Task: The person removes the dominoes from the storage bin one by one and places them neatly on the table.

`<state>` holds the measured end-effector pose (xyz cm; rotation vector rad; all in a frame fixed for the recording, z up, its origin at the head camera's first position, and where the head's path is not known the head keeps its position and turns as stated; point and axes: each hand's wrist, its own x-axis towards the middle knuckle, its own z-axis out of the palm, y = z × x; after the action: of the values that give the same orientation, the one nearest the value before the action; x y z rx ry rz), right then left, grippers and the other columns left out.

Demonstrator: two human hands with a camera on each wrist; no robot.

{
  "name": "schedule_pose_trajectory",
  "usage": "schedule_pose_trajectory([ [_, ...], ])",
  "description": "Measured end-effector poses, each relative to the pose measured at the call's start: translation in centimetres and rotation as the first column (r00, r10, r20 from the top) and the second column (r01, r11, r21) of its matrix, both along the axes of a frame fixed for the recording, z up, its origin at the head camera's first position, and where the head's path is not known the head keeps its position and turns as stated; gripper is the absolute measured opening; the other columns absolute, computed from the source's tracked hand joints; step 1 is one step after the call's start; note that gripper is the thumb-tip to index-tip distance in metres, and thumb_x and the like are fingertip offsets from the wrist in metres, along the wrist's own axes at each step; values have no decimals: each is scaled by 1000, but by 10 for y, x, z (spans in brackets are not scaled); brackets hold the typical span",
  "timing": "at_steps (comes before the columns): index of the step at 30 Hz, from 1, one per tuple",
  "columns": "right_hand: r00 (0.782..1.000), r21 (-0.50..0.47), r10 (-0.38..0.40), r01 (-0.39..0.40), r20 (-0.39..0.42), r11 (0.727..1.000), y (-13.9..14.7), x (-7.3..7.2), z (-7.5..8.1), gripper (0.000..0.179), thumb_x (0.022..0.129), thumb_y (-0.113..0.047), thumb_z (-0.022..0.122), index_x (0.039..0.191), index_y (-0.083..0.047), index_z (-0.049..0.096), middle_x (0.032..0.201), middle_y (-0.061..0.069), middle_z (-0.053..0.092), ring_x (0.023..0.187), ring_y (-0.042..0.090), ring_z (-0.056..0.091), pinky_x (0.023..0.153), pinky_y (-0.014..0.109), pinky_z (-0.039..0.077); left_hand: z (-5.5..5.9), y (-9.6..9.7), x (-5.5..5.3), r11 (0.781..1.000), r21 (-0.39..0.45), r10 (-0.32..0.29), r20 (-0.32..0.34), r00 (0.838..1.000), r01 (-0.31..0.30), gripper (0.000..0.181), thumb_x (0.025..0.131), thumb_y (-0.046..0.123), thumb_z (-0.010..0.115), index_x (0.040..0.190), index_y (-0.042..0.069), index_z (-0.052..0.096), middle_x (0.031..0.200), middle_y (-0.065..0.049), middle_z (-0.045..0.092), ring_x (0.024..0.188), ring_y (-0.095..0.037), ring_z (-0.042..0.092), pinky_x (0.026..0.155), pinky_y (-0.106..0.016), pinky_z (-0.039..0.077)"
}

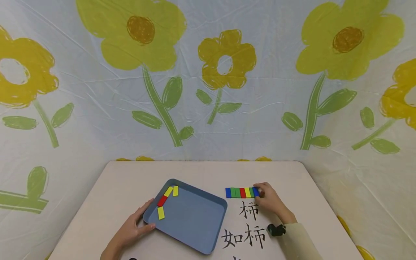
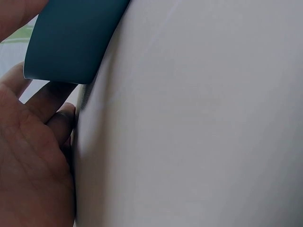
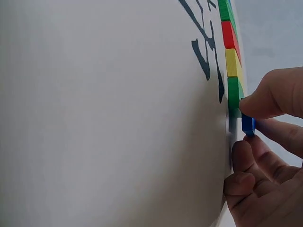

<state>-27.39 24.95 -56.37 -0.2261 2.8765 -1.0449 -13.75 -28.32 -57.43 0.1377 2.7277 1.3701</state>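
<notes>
At the left corner of a blue-grey tray (image 1: pixel 191 220), my left hand (image 1: pixel 131 225) holds the rim, thumb along the near side and fingers along the left side. The left wrist view shows the tray's wall (image 2: pixel 71 42) between thumb and fingers. My right hand (image 1: pixel 271 200) pinches a blue block (image 3: pixel 248 124) between thumb and fingers. This block is at the right end of a row of coloured blocks (image 1: pixel 238 193). A green block (image 3: pixel 234 92) is beside it. Inside the tray lie a red block (image 1: pixel 162 200) and yellow blocks (image 1: pixel 161 213) along the left side.
Large black handwritten characters (image 1: pixel 248 236) mark the white table (image 1: pixel 130 184) below the block row. Behind the table hangs a cloth backdrop (image 1: pixel 260 119) with yellow flowers. A dark wrist device (image 1: pixel 276 230) sits by the right sleeve (image 1: pixel 299 242).
</notes>
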Motion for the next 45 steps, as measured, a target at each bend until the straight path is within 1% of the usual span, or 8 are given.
schedule_pose_trajectory([
  [6, 1000, 8, -13, 13, -5, 1000, 3, -2, -3, 53, 82, -3, 70, 134, 0, 63, 129, 20, 55, 95, 25, 55, 77, 34, 49, 1, 0, 0, 1000, -9, 2, 10, 1000, -1, 83, 90, 40, 77, 161, 27, 36, 166, -14, 37, 154, -44, 26, 118, -72, 28],
  [12, 999, 2, -12, 12, -33, 1000, 4, -1, -2, 52, 81, -4, 70, 133, 1, 63, 129, 22, 56, 94, 26, 56, 78, 36, 50, 0, -1, 0, 1000, -5, 1, 7, 1000, -1, 83, 90, 40, 77, 161, 27, 36, 165, -14, 37, 154, -44, 26, 119, -71, 27],
  [16, 999, 5, -14, 14, -44, 1000, 5, 1, -2, 52, 81, -2, 70, 132, 2, 63, 132, 24, 56, 95, 27, 57, 81, 38, 53, -2, 0, 0, 999, -37, 9, -12, 1000, -9, 83, 90, 41, 77, 161, 28, 37, 164, -11, 39, 153, -43, 29, 119, -69, 30],
  [19, 999, 7, -5, 6, -44, 1000, 6, 1, -3, 52, 80, 0, 70, 132, 3, 63, 132, 25, 56, 94, 26, 56, 80, 37, 52, -4, 0, 0, 998, -58, 19, -23, 1000, -20, 83, 90, 42, 77, 161, 29, 37, 164, -9, 41, 152, -42, 31, 119, -66, 32],
  [23, 999, 5, 6, -5, -42, 1000, 6, 1, -3, 51, 80, 2, 70, 131, 3, 64, 130, 24, 56, 92, 25, 55, 76, 36, 50, -4, 1, 0, 999, -42, 20, -19, 1000, -20, 83, 89, 42, 77, 161, 29, 37, 164, -10, 41, 153, -42, 30, 119, -67, 32],
  [28, 999, 8, 7, -7, -42, 1000, 5, 0, -4, 50, 81, 2, 71, 130, 2, 65, 130, 23, 57, 93, 25, 56, 77, 37, 52, -3, 0, 0, 1000, -19, 15, -11, 1000, -15, 82, 90, 41, 77, 161, 28, 37, 164, -12, 40, 153, -44, 28, 118, -71, 30],
  [35, 999, 26, -5, 6, -34, 1000, 5, -4, -8, 49, 82, 1, 71, 131, 0, 65, 132, 23, 56, 95, 26, 56, 79, 37, 52, -2, -1, 0, 1000, -20, 13, -19, 1000, -13, 82, 90, 40, 77, 161, 28, 37, 164, -13, 40, 153, -46, 29, 116, -73, 31],
  [45, 1000, 29, -8, 9, -22, 1000, 5, -4, -6, 52, 82, 2, 71, 134, 2, 63, 131, 24, 56, 93, 25, 56, 78, 37, 52, -2, -1, 0, 1000, -20, 10, -21, 1000, -10, 83, 90, 40, 77, 161, 25, 37, 164, -15, 39, 152, -46, 29, 117, -73, 30],
])
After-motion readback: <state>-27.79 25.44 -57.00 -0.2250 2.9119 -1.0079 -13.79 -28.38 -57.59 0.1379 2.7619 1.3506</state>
